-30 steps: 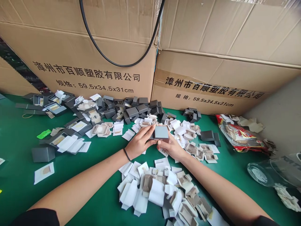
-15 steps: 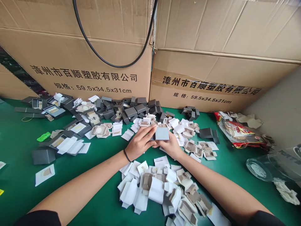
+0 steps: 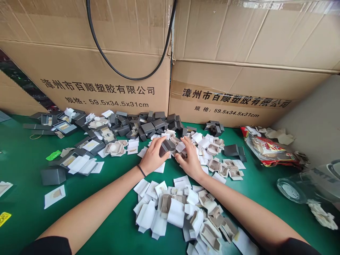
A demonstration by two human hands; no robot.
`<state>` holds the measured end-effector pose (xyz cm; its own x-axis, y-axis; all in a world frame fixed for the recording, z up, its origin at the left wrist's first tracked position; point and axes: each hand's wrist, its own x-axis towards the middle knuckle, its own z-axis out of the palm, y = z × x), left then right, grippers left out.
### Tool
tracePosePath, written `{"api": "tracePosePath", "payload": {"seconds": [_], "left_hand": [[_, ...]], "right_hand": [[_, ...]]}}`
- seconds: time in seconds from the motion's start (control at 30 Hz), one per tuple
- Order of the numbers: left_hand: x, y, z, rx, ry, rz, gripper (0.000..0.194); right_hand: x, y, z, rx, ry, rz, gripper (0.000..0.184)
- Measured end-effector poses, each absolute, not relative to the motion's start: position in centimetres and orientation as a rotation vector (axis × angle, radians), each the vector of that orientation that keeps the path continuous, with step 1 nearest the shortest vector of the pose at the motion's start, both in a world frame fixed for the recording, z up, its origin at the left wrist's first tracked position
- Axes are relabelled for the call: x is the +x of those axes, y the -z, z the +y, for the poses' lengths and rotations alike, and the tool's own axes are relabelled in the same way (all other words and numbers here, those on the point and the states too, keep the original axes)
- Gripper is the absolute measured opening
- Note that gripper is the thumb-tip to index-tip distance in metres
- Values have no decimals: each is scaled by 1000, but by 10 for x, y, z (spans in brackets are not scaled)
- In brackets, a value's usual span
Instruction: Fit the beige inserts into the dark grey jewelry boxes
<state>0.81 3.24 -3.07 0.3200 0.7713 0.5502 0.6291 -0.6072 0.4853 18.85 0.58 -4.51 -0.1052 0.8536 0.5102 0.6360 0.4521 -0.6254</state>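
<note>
In the head view, my left hand (image 3: 153,156) holds a small dark grey box (image 3: 167,146) between thumb and fingers, over the middle of the table. My right hand (image 3: 191,158) is a short way to the right, thumb and fingers apart, with nothing gripped that I can see. Between the hands, beyond the box, lie loose white and grey-brown folded card inserts (image 3: 181,146). A heap of similar card inserts (image 3: 175,212) lies nearer to me, between my forearms.
More dark grey boxes (image 3: 148,127) are piled along tall cardboard cartons (image 3: 111,67) at the back. A black cable (image 3: 130,77) hangs in front of them. To the right are a red food packet (image 3: 268,147) and a clear jar (image 3: 297,187) on its side.
Both hands were together on the box, its pale face towards me. Now they are apart: the right has let go, and the box is turned in my left hand.
</note>
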Motion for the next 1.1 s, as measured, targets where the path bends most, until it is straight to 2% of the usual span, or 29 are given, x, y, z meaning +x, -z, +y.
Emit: {"api": "tracePosePath", "payload": {"seconds": [0.1, 0.27, 0.37, 0.53, 0.73, 0.93, 1.1], "left_hand": [[6, 28, 33, 2411, -1198, 1287, 45], [-4, 11, 45, 2419, -1541, 1332, 42], [-9, 4, 63, 2398, -1567, 1464, 39], [-7, 7, 92, 2429, -1273, 1704, 47], [4, 8, 97, 2611, -881, 1753, 62], [-13, 1, 97, 2498, -1041, 1959, 50], [-43, -2, 92, 2359, -698, 2264, 46]], "right_hand": [[188, 44, 4, -1268, -250, -1867, 47], [187, 44, 2, -1243, -206, -1895, 45], [187, 45, 3, -1252, -231, -1913, 45], [188, 48, 5, -1242, -279, -1914, 44], [188, 49, 7, -1217, -333, -1893, 43], [187, 47, 6, -1226, -368, -1877, 40], [188, 47, 7, -1227, -391, -1888, 38]]}}
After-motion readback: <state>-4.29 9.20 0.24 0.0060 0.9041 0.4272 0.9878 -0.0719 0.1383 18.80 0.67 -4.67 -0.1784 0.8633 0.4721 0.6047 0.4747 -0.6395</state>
